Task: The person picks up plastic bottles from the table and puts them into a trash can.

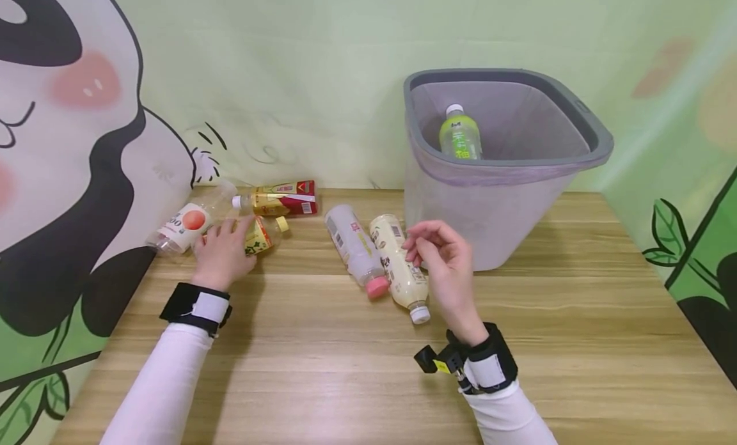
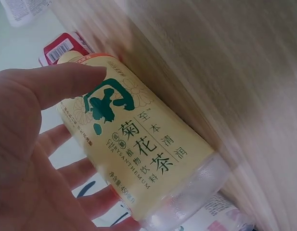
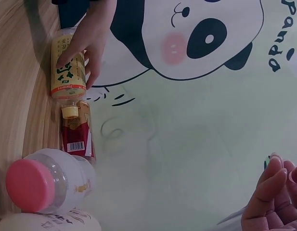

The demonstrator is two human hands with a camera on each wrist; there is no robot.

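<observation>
At the left of the table, my left hand [image 1: 221, 254] grips a chrysanthemum tea bottle [image 1: 258, 236] that lies on its side. The left wrist view shows its pale yellow label [image 2: 143, 139] with the thumb across it and the other fingers round the far side. In the head view the hand covers much of this bottle. My right hand [image 1: 449, 266] hovers in front of the bin, fingers loosely curled with nothing in them. Near it lie a cream-labelled bottle [image 1: 397, 259] with a white cap and a pale bottle [image 1: 352, 243] with a pink cap.
A grey-rimmed bin [image 1: 472, 208] stands at the back right, holding a green-labelled bottle [image 1: 460, 135]. Beside my left hand lie a clear bottle [image 1: 187, 224] with a peach-coloured fruit on its label and a red-and-gold bottle [image 1: 288, 199]. A panda-print backdrop [image 1: 322, 80] rises behind the table.
</observation>
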